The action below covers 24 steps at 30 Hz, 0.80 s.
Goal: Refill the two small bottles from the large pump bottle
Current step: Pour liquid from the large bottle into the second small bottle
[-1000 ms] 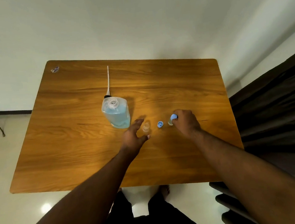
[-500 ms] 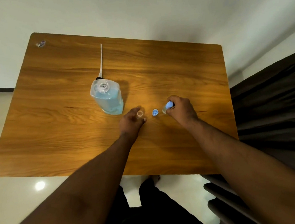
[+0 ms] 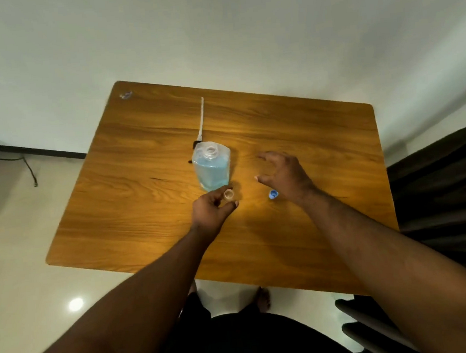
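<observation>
Since the earlier frame the right hand (image 3: 284, 176) let go of the capped small bottle, now out of sight, and reaches with fingers spread toward the large pump bottle (image 3: 212, 168) at frame centre. Left hand (image 3: 211, 210) pinches the open small bottle (image 3: 228, 195) just below it. Blue cap (image 3: 273, 194) lies beside the right wrist. Large bottle looks heavy with liquid, smooth, neck open; likely best gripped round the body. Pump tube (image 3: 201, 118) lies behind.
</observation>
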Each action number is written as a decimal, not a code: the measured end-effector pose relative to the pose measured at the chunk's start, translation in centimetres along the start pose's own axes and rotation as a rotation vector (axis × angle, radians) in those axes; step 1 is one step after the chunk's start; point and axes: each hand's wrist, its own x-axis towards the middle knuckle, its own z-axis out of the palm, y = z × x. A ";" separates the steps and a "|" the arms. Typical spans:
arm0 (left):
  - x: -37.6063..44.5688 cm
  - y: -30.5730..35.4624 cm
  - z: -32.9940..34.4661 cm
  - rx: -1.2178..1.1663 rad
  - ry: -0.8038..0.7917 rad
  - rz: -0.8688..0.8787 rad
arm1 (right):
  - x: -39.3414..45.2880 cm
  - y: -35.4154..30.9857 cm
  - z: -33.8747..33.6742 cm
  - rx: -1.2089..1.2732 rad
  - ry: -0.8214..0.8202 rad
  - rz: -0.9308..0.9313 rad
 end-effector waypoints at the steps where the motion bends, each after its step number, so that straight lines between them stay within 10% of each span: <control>1: -0.4 0.1 -1.1 0.000 0.012 0.006 | 0.3 -0.9 0.7 0.043 -0.009 0.005; 24: 1.6 1.0 -14.1 0.019 -0.029 0.102 | 1.8 -7.3 10.7 0.689 0.215 0.228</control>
